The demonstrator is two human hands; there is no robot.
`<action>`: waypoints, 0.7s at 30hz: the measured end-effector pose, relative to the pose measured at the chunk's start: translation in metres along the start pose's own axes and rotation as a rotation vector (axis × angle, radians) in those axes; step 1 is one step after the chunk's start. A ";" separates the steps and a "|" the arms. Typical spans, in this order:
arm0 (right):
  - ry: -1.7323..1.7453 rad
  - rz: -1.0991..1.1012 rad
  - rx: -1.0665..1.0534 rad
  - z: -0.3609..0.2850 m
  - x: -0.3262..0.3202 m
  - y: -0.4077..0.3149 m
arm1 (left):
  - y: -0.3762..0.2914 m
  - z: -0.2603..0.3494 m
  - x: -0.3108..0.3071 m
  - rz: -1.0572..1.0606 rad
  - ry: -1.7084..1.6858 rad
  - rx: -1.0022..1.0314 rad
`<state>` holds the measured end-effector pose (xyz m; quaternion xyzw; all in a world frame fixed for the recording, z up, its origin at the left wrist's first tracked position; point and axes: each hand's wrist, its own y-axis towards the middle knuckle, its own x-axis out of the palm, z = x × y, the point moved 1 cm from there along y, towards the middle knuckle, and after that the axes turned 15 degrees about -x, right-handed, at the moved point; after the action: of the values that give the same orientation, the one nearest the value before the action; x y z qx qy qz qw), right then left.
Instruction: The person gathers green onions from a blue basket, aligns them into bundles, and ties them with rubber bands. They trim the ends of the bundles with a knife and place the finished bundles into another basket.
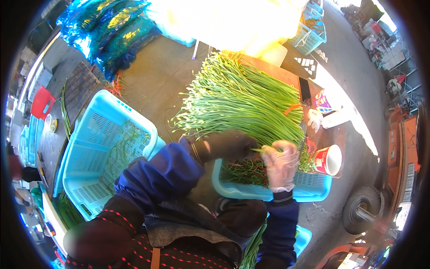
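Note:
A large heap of flowering garlic chives [228,104], pale buds pointing left, lies on a brown tabletop in front of me. My right hand [282,163], in a clear plastic glove, pinches a short green stem piece [257,150] at the heap's near edge. Close by on the left is my left hand [235,144], dark-gloved and blurred by motion; its fingers meet the other end of that piece, but their grip is unclear. Below both hands stands a light-blue plastic basket [235,191] holding green trimmings and red ties [245,171]. An orange-red band [292,108] crosses stems at the heap's right.
At the right are a paper cup [333,160], a smartphone [304,90], a snack bag [325,101] and a crumpled plastic glove [314,119]. A larger blue basket [84,161] with scraps stands left. Filled blue bags [111,37] lie behind. A wheel [362,210] is at lower right.

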<state>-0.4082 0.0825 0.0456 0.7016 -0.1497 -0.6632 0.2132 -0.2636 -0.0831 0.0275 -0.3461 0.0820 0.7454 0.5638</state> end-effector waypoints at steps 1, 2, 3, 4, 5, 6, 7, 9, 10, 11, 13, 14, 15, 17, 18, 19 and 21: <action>-0.013 0.049 -0.030 0.007 -0.007 0.009 | 0.003 0.002 -0.008 0.156 0.109 0.090; -0.075 0.033 0.012 0.017 -0.010 0.015 | 0.006 0.004 -0.018 0.310 0.218 0.180; -0.133 0.022 0.051 0.027 -0.011 0.023 | 0.012 0.010 -0.034 0.377 0.187 0.186; -0.114 0.070 0.072 0.041 -0.011 0.030 | 0.029 0.007 -0.043 0.518 0.290 0.228; -0.138 0.036 0.185 0.055 -0.006 0.032 | 0.035 0.015 -0.058 0.573 0.452 0.184; -0.147 -0.047 0.178 0.070 0.002 0.035 | 0.036 0.013 -0.068 0.794 0.523 0.254; -0.168 -0.135 0.178 0.086 0.009 0.032 | 0.041 0.009 -0.070 1.012 0.582 0.336; -0.267 -0.223 0.163 0.108 0.028 0.017 | 0.050 -0.011 -0.054 0.883 0.469 0.258; -0.309 -0.270 0.153 0.111 0.035 0.015 | 0.052 -0.025 -0.043 0.816 0.415 0.211; -0.323 -0.213 0.149 0.112 0.037 0.011 | 0.052 -0.038 -0.030 0.763 0.393 0.203; -0.320 -0.099 0.123 0.096 0.036 0.014 | 0.036 -0.059 -0.010 0.660 0.360 0.153; -0.297 0.010 0.113 0.084 0.033 0.017 | 0.034 -0.064 -0.004 0.647 0.367 0.134; -0.197 0.015 0.105 0.079 0.034 0.014 | 0.035 -0.060 0.000 0.636 0.369 0.129; 0.006 0.026 0.089 0.069 0.044 0.008 | 0.037 -0.057 0.007 0.657 0.374 0.118; 0.079 0.097 0.090 0.056 0.048 0.012 | 0.041 -0.056 0.011 0.694 0.377 0.121; 0.119 -0.004 0.179 0.046 0.050 0.015 | 0.043 -0.057 0.012 0.731 0.382 0.118; 0.081 -0.047 0.202 0.039 0.062 0.017 | 0.043 -0.060 0.013 0.697 0.386 0.109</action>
<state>-0.4409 0.0338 -0.0006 0.7492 -0.1903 -0.6206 0.1318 -0.2787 -0.1189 -0.0370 -0.4007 0.3383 0.8078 0.2692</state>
